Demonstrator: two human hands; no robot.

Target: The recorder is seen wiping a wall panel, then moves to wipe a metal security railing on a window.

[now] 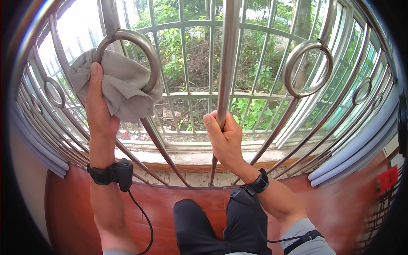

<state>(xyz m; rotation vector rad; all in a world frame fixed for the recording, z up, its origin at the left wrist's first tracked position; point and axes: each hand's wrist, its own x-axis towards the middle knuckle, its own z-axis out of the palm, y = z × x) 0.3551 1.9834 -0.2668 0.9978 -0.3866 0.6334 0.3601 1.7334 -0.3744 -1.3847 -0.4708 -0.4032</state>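
My left hand (pixel 98 102) grips a crumpled grey cloth (pixel 127 91) against a steel ring (pixel 138 38) of the window railing. The thumb lies over the cloth at the ring's left side, and the other fingers are hidden behind it. Part of the cloth pokes through the ring. Lower and to the right, my right hand (pixel 225 138) is wrapped round an upright steel bar (pixel 228 59), thumb on its near side. A second steel ring (pixel 285 70) stands to the right, apart from both hands.
More bars and smaller rings (pixel 54 91) curve away on both sides. Behind the railing are a window sill (pixel 191 157) and an outer grille before greenery. Pale blue curtains (pixel 361 148) hang at both edges. The floor is reddish wood (pixel 157 212); a red object (pixel 386 179) sits far right.
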